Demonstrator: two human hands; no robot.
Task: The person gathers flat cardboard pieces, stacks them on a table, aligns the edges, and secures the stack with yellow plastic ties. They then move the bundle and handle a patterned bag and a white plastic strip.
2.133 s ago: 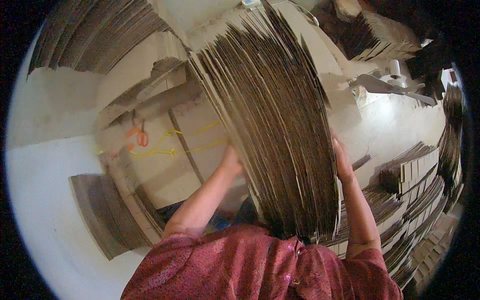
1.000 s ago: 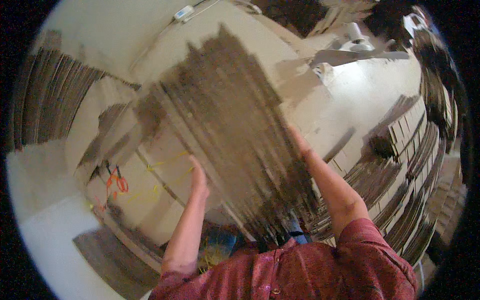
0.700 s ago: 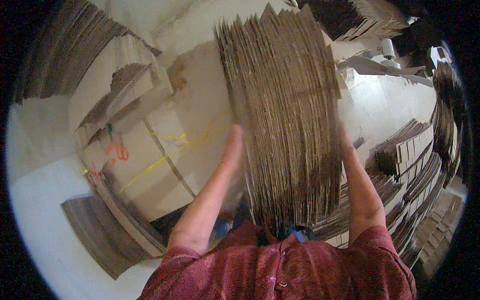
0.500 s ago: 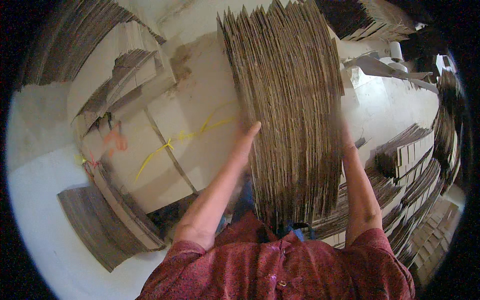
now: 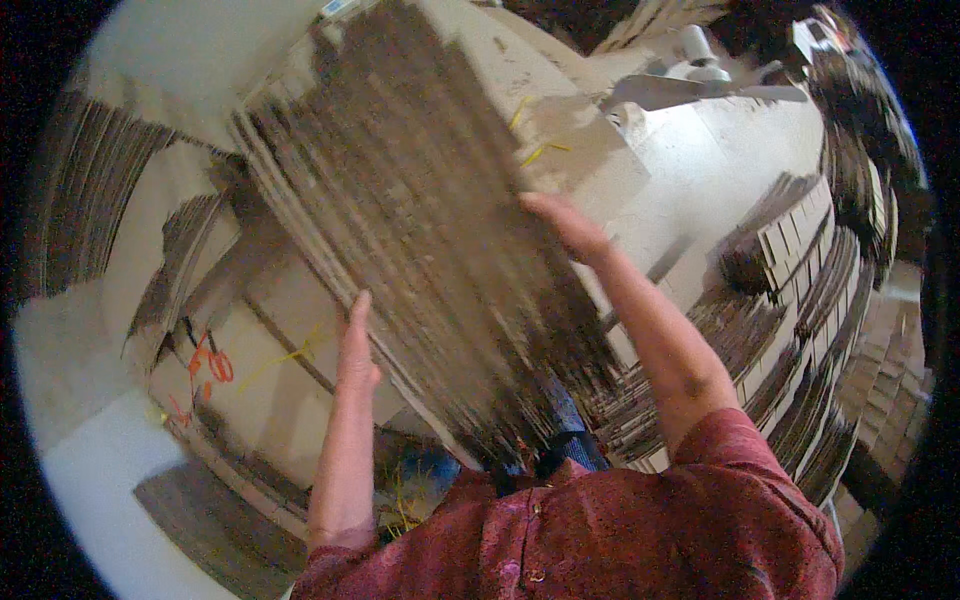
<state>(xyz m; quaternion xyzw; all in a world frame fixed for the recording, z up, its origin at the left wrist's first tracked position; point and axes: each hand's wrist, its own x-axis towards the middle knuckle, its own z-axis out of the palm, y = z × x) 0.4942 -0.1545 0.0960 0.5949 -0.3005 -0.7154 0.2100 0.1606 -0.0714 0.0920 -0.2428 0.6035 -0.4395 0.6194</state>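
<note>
A thick stack of flattened cardboard sheets [image 5: 420, 250], seen edge-on and blurred, is held between both hands in front of the person's red-sleeved chest, tilted so that its top leans to the person's left. The left hand [image 5: 355, 345] lies flat against the stack's left face with fingers straight and pressed together, pointing up, while the right hand [image 5: 565, 222] presses the right face higher up, its fingers extended and close together over the stack's edge. Left of the left fingers, orange-handled scissors [image 5: 208, 362] lie on strapped cardboard bundles [image 5: 290, 390]; right of the right fingers stand further cardboard piles [image 5: 800, 300].
</note>
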